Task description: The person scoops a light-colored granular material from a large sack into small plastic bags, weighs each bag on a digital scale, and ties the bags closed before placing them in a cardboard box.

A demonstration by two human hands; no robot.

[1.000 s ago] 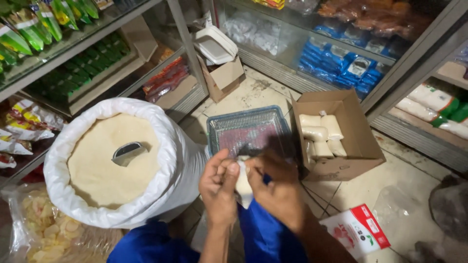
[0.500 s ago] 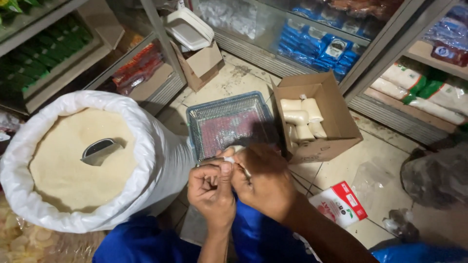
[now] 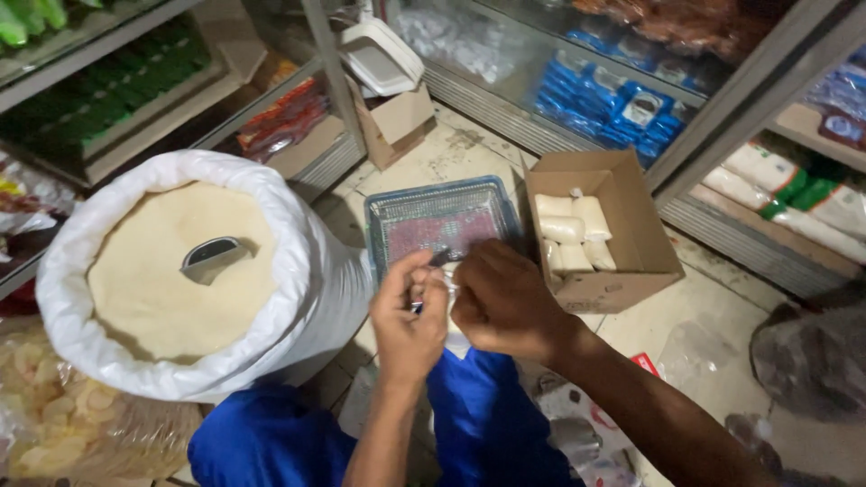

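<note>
Little bag: We hold a small clear plastic bag (image 3: 454,311) with something white inside. It sits between our two hands, low in front of us, above our blue trousers (image 3: 487,424). Most of it is hidden behind our fingers.
How it feels: We think it is light and soft, and it would squish if we squeezed hard. The thin plastic looks slippery and could tear.
Where to hold: We think the best place is the top, where the plastic is bunched up. The full part below is better left alone.
Left hand: Our left hand (image 3: 408,317) is closed, with finger and thumb pinching at the top of the bag.
Right hand: Our right hand (image 3: 505,302) is curled shut just beside the left one. The two hands touch. We cannot tell if it grips the bag top or a small dark thing (image 3: 440,257) poking out there.
Tray: A blue mesh tray (image 3: 442,221) lies on the floor just past our hands.
Box: A brown cardboard box (image 3: 600,230) stands to the right of the tray. Inside are more little white bags (image 3: 571,230), packed close together.
Big sack: A big white sack (image 3: 194,280) stands on our left. It is open and full of pale powder, with a metal scoop (image 3: 209,257) stuck in it.
Around us: Shop shelves (image 3: 622,81) with blue and green packets stand all round.
</note>
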